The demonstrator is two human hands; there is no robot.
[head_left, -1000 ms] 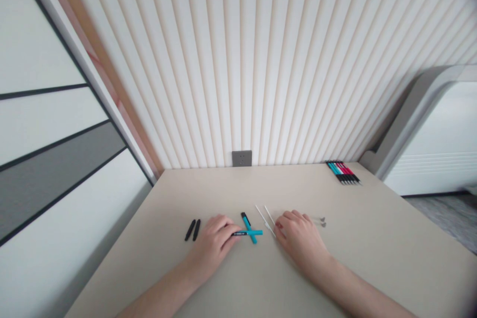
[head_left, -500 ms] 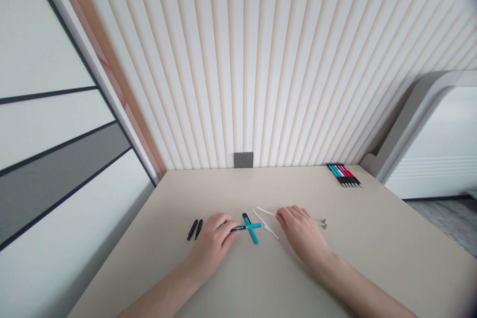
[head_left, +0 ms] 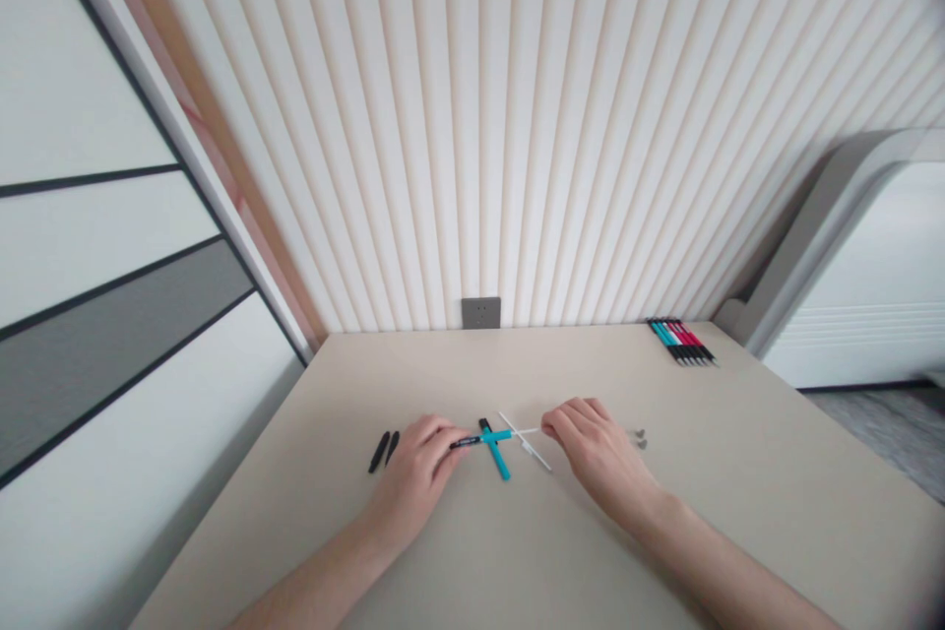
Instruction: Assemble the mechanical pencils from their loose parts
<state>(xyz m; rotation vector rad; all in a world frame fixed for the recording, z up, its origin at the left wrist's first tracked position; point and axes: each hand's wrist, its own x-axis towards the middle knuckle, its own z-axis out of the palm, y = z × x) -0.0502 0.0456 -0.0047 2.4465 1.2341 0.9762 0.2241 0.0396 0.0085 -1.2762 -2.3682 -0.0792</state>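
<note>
Between the fingers of my left hand (head_left: 417, 468) is a turquoise and black pen barrel (head_left: 496, 436), pointing right. My right hand (head_left: 591, 443) pinches a thin white pen refill (head_left: 527, 431), whose left end meets the barrel's right end; whether it is inside I cannot tell. Under the held barrel, a second turquoise barrel (head_left: 501, 465) with a black end lies on the table. A second white refill (head_left: 537, 456) lies slantwise beside it. Two black pen grips (head_left: 379, 452) rest left of my left hand. Small silvery pieces (head_left: 641, 439), probably pen tips, lie beyond my right hand.
A row of several turquoise, white and red pens (head_left: 680, 343) with black ends lies at the table's back right. The beige table (head_left: 472, 561) meets a ribbed wall (head_left: 472, 118) with a dark socket (head_left: 481, 312). A white cabinet stands left, a pale headboard-like panel right.
My right hand has lifted slightly and moved a little left, bringing the white refill to the barrel's end. My left hand has shifted slightly left and up with the barrel.
</note>
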